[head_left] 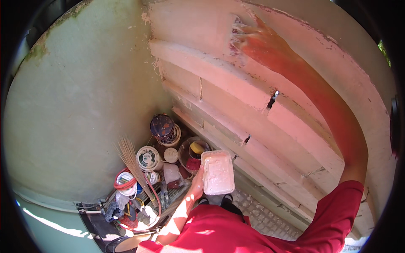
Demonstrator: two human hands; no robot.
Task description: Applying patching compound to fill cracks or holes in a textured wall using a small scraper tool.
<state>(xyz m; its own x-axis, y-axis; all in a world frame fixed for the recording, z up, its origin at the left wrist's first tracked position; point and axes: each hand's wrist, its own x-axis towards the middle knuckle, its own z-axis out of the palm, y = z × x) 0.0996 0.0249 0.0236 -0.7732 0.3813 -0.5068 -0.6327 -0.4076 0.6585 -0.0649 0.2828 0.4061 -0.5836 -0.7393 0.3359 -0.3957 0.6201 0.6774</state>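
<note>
My left hand [196,186] grips the left side of a rectangular plastic tub [218,173], held low in front of my body. Pale pink, lumpy paste covers the tub's inside. My right arm stretches up to the far right, where my right hand [263,44] is against the pink wall [194,23]. Its fingers are bent around something pale and wet that I cannot make out. Beside the fingertips lies a rough patch [234,47] of white and purple on the wall.
Horizontal ledges [202,59] run along the pink wall, with narrow slots. A grey-green wall [80,92] meets it at the left. Below stand a dark paint-spattered bucket [162,125], a lidded white tub [148,157], a basin with a yellow sponge [196,147], and a stick broom [134,162].
</note>
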